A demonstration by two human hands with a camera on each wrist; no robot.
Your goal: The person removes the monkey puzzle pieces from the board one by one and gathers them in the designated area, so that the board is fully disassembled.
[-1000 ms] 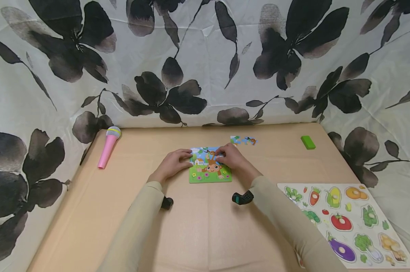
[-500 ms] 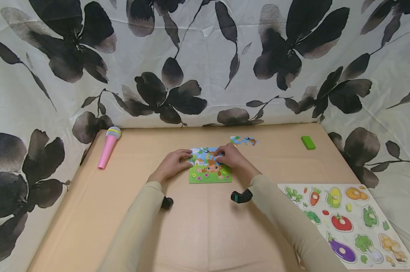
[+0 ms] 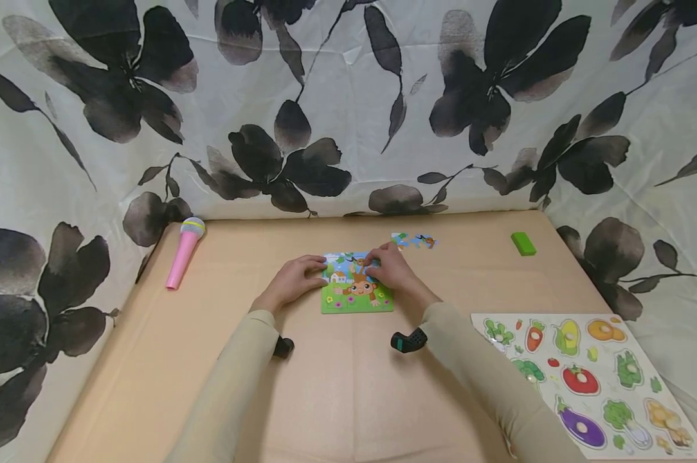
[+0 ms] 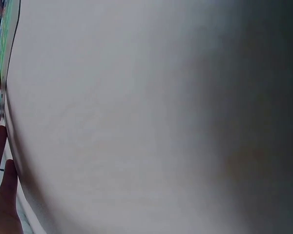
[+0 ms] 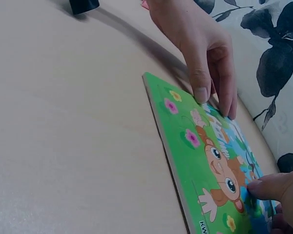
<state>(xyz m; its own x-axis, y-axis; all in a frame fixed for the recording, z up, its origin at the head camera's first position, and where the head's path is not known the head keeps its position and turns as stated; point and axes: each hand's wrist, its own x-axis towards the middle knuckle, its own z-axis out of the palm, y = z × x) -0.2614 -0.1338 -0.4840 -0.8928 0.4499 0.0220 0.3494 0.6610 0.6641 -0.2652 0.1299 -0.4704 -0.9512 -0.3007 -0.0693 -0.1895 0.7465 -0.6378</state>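
- Monkey puzzle point(image 3: 357, 299) lying flat on the table point(image 3: 337, 386) between both hands; letters "KW" point(image 5: 202, 227) readable along its near edge.
- Left hand point(image 3: 292, 278), fingers loosely extended, touching its left edge.
- Right hand point(image 3: 396, 267), thumb on its upper right; whether gripping, cannot tell.
- Beyond: loose puzzle pieces point(image 3: 400, 240).

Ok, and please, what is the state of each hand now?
Left hand: open, touching the left edge of the flat green-and-blue monkey puzzle.
Right hand: touching the puzzle's right side; whether it pinches anything cannot be told.
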